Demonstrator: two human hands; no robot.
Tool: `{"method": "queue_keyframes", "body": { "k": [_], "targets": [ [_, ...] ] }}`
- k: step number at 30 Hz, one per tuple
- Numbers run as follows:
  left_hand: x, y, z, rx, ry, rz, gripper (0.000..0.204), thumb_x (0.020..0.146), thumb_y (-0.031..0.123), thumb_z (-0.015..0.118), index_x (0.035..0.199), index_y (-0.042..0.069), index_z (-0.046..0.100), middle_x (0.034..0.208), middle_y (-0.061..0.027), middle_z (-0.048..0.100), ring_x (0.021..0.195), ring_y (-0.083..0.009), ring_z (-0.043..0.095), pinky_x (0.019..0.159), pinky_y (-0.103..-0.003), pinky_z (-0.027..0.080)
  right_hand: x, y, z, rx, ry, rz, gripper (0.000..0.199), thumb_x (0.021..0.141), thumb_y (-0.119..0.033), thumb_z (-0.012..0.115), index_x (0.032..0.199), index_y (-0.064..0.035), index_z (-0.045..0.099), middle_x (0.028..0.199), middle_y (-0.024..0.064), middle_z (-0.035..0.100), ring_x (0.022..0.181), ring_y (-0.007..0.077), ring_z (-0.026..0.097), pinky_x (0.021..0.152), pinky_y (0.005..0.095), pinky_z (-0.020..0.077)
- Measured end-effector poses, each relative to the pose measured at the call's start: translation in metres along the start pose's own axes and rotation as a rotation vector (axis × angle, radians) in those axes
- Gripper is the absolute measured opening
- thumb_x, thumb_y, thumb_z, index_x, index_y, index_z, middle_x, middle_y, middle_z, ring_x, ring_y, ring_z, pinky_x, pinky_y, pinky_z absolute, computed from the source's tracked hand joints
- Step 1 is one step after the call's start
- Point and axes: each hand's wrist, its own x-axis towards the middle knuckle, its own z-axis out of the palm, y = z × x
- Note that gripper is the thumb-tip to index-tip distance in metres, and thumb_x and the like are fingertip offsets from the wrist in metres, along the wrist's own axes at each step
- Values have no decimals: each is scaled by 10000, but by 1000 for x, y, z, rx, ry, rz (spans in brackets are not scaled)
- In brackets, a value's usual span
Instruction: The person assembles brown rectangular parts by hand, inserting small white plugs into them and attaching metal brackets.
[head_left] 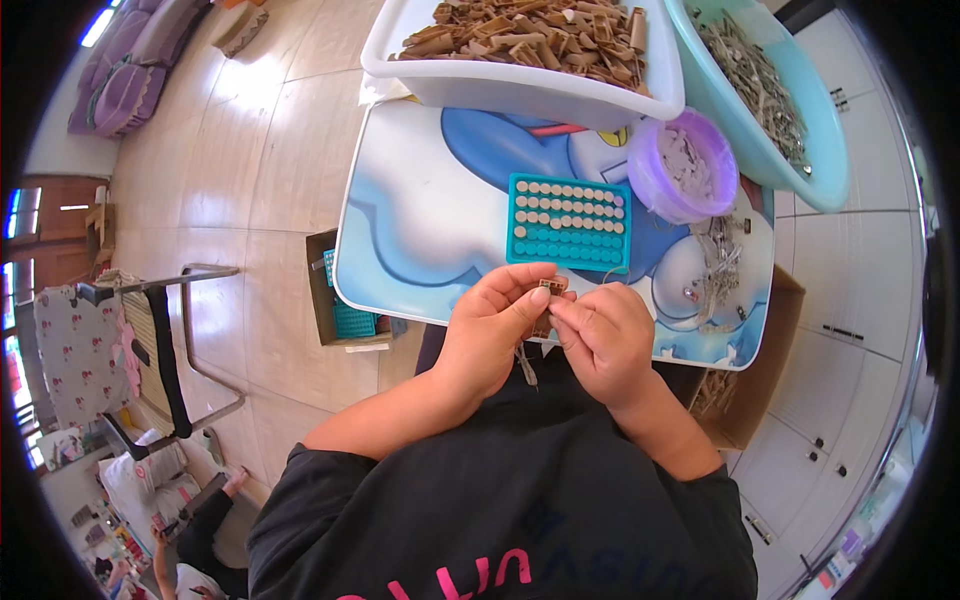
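Close in front of my body, at the table's near edge, both hands meet around a small brown plastic part (552,286). My left hand (492,312) pinches it between thumb and fingers. My right hand (606,328) has its fingertips pressed against the part's right side; whether they hold something small there is hidden. A short wire with a pale end (526,366) hangs below my hands. Just beyond them lies a teal tray (513,252) with rows of round beige pieces in its upper rows and bare teal slots in the lower ones.
A white tub (520,92) of brown plastic pieces stands at the back. Right of it are a purple bowl (640,165) of pale bits and a turquoise basin (830,160) of metallic parts. Loose wired parts (718,270) lie on the table's right. Cardboard boxes (783,340) stand beside the table.
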Motion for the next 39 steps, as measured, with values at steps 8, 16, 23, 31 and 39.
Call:
{"method": "queue_keyframes", "body": {
  "k": [8, 16, 23, 31, 39],
  "targets": [
    [6, 16, -15, -100, 76, -50, 247, 921, 83, 506, 1157, 11, 514, 1021, -124, 610, 910, -211, 629, 796, -336, 538, 42, 38, 16, -140, 19, 164, 158, 686, -56, 699, 840, -63, 661, 753, 53, 560, 687, 237, 556, 599, 334, 444],
    [16, 21, -30, -149, 144, -15, 252, 916, 93, 521, 1142, -19, 520, 1021, -138, 614, 898, -211, 624, 793, -325, 532, 47, 52, 29, -283, -104, 62, 135, 669, -71, 707, 786, -62, 640, 776, 54, 542, 738, 247, 548, 624, 357, 436],
    [23, 18, -35, -200, 120, 4, 242, 918, 86, 515, 1137, -16, 528, 1021, -133, 616, 891, -197, 621, 796, -326, 524, 50, 31, 30, -95, -64, 59, 148, 662, -60, 707, 760, -64, 595, 758, 65, 537, 701, 247, 532, 616, 340, 405],
    [26, 16, -35, -184, 98, 24, 225, 908, 85, 537, 1109, -15, 558, 1028, -113, 617, 889, -185, 618, 798, -320, 519, 48, 21, 43, -77, -85, -30, 162, 640, -59, 717, 747, -68, 594, 746, 50, 527, 686, 230, 521, 607, 334, 387],
    [25, 18, -34, -193, 114, 2, 225, 915, 84, 524, 1112, -22, 548, 1036, -109, 611, 898, -192, 619, 803, -320, 517, 50, 40, 44, -108, -25, 51, 171, 675, -41, 720, 835, -58, 664, 759, 60, 549, 673, 229, 524, 588, 318, 397]
  ]
}}
